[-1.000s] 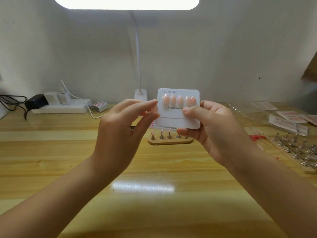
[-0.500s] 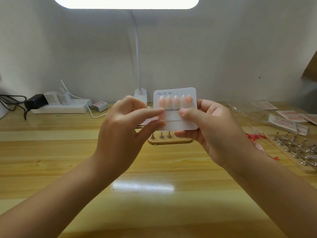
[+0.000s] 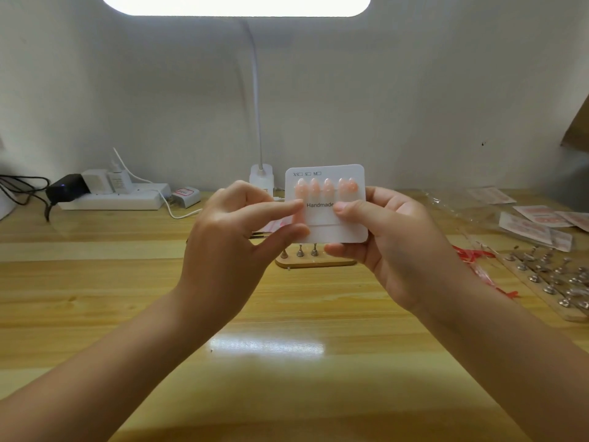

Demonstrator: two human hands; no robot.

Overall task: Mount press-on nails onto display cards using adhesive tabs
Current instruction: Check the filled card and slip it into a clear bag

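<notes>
Press-on nails (image 3: 325, 188), pale pink and glossy, sit in a row near the top of a white display card (image 3: 331, 231) with rounded corners, held upright above the counter (image 3: 127, 314) between both hands. Nearest the camera, two bare forearms reach in from the lower corners over the yellow wood-grain counter, whose smooth varnish shows a bright glare patch. The left hand (image 3: 229, 247) has its forefinger stretched straight to touch the card's left edge just under the leftmost nail, with the thumb set against the lower left edge; its other fingers curl back loosely. The right hand (image 3: 392, 247) grips the card from the right, thumb pressed across the front beside the printed word "Handmade" and fingers wrapped behind and under the bottom edge. Small size boxes marked XS, S and M are printed along the card's top. Just behind the card stands a small oval wooden stand (image 3: 314, 261) with short metal pegs. To the right lie a longer wooden board (image 3: 554, 291) studded with metal pegs, red scraps (image 3: 475, 255) and clear packets (image 3: 535, 226) with pink print. Farther back, a white lamp base (image 3: 261, 178) with a thin bent neck stands at the wall, and a white power strip (image 3: 118, 197) with plugs and cables lies at far left.
</notes>
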